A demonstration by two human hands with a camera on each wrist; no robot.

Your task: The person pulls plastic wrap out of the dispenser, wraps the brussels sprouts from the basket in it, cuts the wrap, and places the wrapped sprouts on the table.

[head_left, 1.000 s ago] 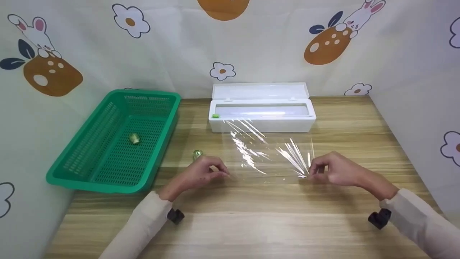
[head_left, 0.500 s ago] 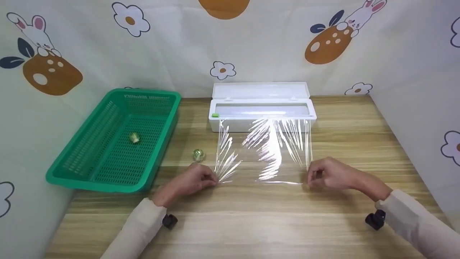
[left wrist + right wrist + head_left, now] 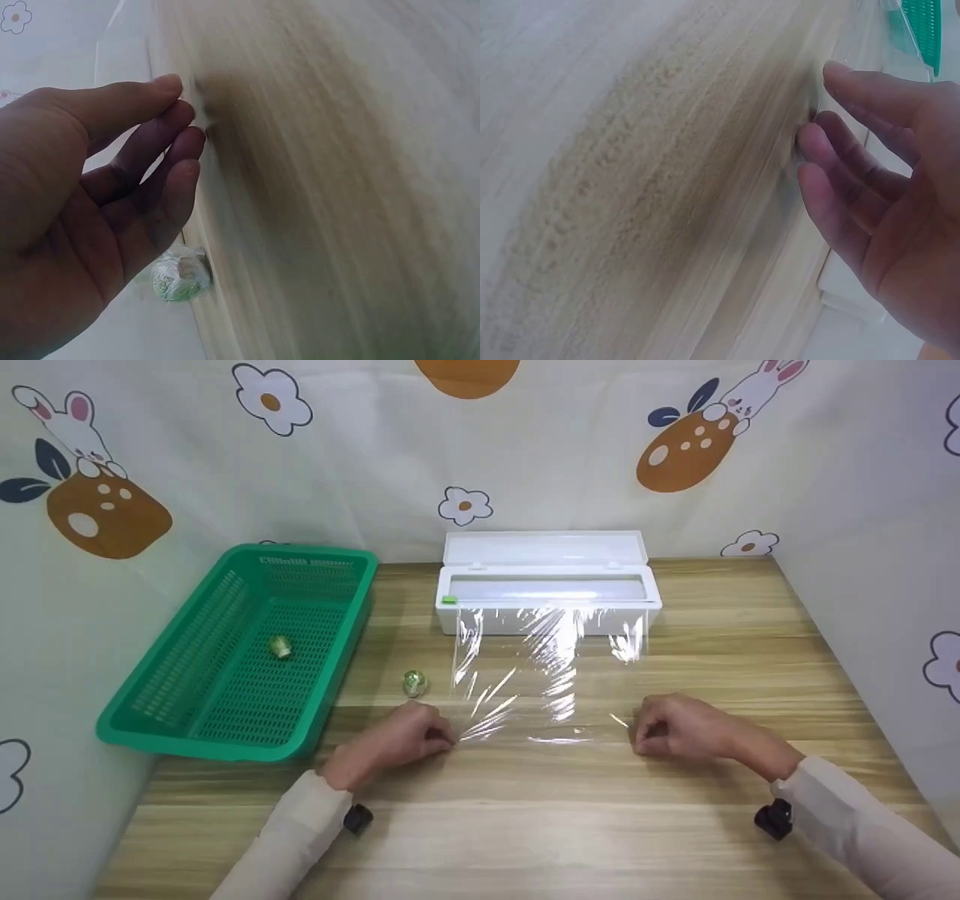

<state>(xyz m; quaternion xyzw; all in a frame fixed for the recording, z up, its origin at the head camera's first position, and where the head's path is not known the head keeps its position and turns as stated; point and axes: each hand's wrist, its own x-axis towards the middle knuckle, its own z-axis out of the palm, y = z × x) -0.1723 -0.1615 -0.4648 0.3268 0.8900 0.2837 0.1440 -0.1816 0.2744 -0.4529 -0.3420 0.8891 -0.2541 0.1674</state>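
A sheet of plastic wrap (image 3: 559,682) stretches from the white dispenser box (image 3: 547,620) toward me over the table. My left hand (image 3: 397,741) pinches its near left corner. At the near right corner is my right hand (image 3: 682,731), fingertips drawn together on the film's edge. The thumb and fingers of the left hand (image 3: 112,172) meet in the left wrist view, while the right hand (image 3: 900,172) shows curled fingers close to the thumb. Beyond the left hand lies a small round green-and-white thing (image 3: 415,683) in clear film, its kind unclear.
A green plastic basket (image 3: 330,690) stands at the left, with a small yellow-green film-wrapped thing (image 3: 280,646) inside. The dispenser's lid (image 3: 545,547) is raised, and a green slider (image 3: 449,600) sits at its track's left end. Patterned cloth (image 3: 360,457) backs the wooden table (image 3: 510,825).
The left hand moved left and slightly nearer, spreading the wrap wider, then stayed nearly still. The right hand shifted a little left and nearer; the film's right side looks less taut.
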